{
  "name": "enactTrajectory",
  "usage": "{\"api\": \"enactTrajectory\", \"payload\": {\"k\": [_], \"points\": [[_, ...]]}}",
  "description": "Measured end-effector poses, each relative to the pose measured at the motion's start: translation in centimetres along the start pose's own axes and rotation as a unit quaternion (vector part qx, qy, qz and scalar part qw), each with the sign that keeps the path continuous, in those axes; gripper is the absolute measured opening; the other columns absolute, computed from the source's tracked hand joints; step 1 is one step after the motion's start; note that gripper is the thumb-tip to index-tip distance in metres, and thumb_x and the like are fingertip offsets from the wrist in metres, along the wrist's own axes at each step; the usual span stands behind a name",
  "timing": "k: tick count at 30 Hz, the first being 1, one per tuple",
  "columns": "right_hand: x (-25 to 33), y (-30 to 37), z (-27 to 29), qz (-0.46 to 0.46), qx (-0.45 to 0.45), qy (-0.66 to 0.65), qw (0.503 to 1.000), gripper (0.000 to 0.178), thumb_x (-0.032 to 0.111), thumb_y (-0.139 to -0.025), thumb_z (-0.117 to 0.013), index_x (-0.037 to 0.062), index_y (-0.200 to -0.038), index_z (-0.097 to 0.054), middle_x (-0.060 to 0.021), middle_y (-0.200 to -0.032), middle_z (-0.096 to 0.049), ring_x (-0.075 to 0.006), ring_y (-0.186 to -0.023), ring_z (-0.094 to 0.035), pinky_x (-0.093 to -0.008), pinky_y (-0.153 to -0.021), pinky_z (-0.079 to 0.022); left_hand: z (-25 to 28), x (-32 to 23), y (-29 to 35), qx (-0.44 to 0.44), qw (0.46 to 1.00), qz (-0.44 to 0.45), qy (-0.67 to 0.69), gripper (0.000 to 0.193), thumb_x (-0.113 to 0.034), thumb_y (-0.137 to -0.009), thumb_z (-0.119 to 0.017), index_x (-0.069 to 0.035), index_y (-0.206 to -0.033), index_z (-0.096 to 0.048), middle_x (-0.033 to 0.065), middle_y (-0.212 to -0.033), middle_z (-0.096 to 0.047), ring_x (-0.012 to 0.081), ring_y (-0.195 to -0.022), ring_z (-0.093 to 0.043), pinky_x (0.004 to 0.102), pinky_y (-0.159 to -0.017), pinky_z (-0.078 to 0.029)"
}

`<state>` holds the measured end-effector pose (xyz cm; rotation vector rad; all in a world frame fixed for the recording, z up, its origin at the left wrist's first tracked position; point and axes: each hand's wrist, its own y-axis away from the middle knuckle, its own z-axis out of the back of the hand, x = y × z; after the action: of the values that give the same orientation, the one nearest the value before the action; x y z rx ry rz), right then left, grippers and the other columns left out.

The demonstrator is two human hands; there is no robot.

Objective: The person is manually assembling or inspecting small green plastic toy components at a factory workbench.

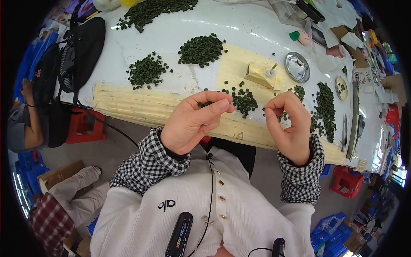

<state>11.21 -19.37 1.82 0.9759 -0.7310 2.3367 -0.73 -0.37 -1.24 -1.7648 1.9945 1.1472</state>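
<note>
Right, both hands up over the near table edge, pinching. Left hand [188, 122]: thumb and index tips look drawn together; can't tell whether anything sits between them. Dark green bits [205, 103] show inside its finger loop, unclear if held or lying behind. Right hand [294, 128]: thumb and index meet in a ring, tiny dark speck at the tips, too small to identify.

The small green pieces: nearest pile [245, 103] lies between the two grips, its left end partly hidden by the left fingers. More pieces behind the right hand, partly covered by it. Far heap [156, 12], beyond the left grip, cut off by the frame top.

Edges: taped table edge [141, 103] runs beneath both hands. Taped block [259, 77] with a peg stands just past the gap between grips, limiting forward reach; metal lid [297, 67] beyond the right hand, long pile [326, 107] to its right. White tabletop [171, 83] shows beyond the left hand, short of the heaps. Gap between the grips is open sideways.
</note>
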Motion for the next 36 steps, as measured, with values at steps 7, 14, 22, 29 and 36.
{"api": "enactTrajectory", "payload": {"k": [7, 14, 22, 29, 36], "points": [[1.9, -0.4, -3.3, 0.051, -0.075, 0.042, 0.995, 0.015, -0.005, -0.068, -0.065, 0.001, -0.08, -0.059, -0.0092, -0.074, -0.054, -0.0239, -0.068, -0.055, -0.0309, -0.057, -0.045, -1.2, 0.6, -0.4, -0.006, 1.0, -0.016, -0.008, 0.024, -0.013, -0.092, -0.055, 0.0, -0.112, -0.06, 0.0077, -0.094, -0.065, 0.0025, -0.055, -0.035, 0.0173, -0.05, -0.032], [2.1, -0.6, -3.7, -0.011, -0.065, -0.048, 0.997, 0.014, -0.004, -0.069, -0.068, 0.0006, -0.08, -0.06, -0.0085, -0.076, -0.057, -0.0212, -0.06, -0.056, -0.0277, -0.054, -0.047, -0.7, 0.7, 0.0, -0.023, 0.993, -0.076, -0.082, 0.022, -0.013, -0.089, -0.06, 0.0, -0.105, -0.064, 0.0022, -0.083, -0.065, -0.0002, -0.052, -0.034, 0.0151, -0.045, -0.028], [1.5, -0.4, -4.7, 0.138, -0.085, 0.16, 0.974, 0.02, -0.002, -0.07, -0.069, 0.0009, -0.089, -0.062, -0.0095, -0.079, -0.058, -0.0236, -0.064, -0.06, -0.0308, -0.054, -0.049, -0.6, 0.4, -0.4, -0.046, 0.991, -0.083, -0.099, 0.022, -0.013, -0.088, -0.062, -0.001, -0.105, -0.065, 0.0011, -0.084, -0.066, -0.0009, -0.053, -0.036, 0.015, -0.046, -0.029], [1.7, -0.9, -4.4, 0.044, -0.075, 0.014, 0.996, 0.013, -0.005, -0.073, -0.066, -0.0007, -0.084, -0.06, -0.0095, -0.078, -0.057, -0.0183, -0.063, -0.058, -0.0271, -0.056, -0.048, 0.0, 0.4, -0.7, -0.015, 0.995, -0.06, -0.074, 0.023, -0.014, -0.089, -0.06, 0.0, -0.108, -0.062, 0.003, -0.085, -0.065, 0.0001, -0.053, -0.036, 0.0153, -0.047, -0.029], [1.8, -0.7, -4.8, 0.002, -0.118, -0.068, 0.991, 0.01, -0.005, -0.076, -0.065, -0.0013, -0.083, -0.06, -0.0067, -0.077, -0.058, -0.0122, -0.062, -0.056, -0.0234, -0.058, -0.046, 0.0, 0.6, -0.9, 0.024, 0.999, -0.033, 0.017, 0.023, -0.013, -0.091, -0.057, 0.001, -0.109, -0.06, 0.0057, -0.089, -0.065, 0.0013, -0.052, -0.033, 0.0158, -0.046, -0.029]]}}
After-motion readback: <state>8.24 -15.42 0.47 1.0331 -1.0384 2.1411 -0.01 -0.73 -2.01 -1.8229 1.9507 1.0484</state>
